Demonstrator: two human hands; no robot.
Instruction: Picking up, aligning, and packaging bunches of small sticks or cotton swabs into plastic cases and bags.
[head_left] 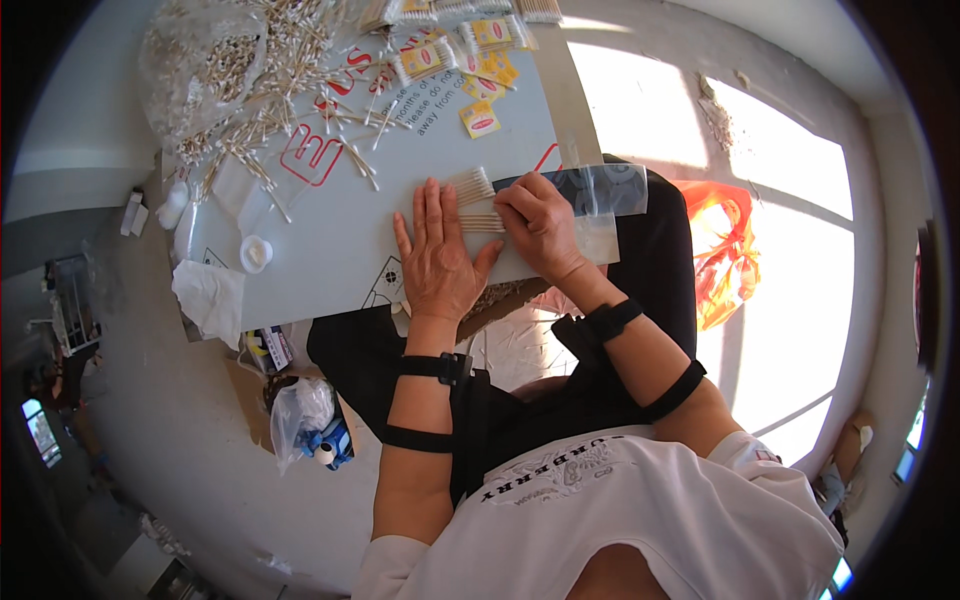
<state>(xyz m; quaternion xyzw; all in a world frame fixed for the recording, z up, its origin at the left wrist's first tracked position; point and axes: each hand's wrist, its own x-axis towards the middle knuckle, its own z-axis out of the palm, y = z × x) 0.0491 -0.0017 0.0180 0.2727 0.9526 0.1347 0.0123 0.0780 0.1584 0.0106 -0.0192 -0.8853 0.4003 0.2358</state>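
Note:
A row of cotton swabs (470,187) lies on the grey board (345,225), split into two small groups. My left hand (436,262) rests flat on the board, its fingers stretched out and touching the swabs' left ends. At their right ends my right hand (540,225) is closed, with thumb and fingers pressed together; whatever is in the pinch is hidden. A clear plastic strip (625,188) reaches from beside my right hand past the board's right edge.
Loose cotton swabs (300,40) and a clear plastic bag (205,75) are heaped at the far left. Packed swab bundles (425,60) and yellow cards (480,119) lie farther back. A small white cup (256,253) and a tissue (208,298) sit at left. An orange bag (725,250) stands right.

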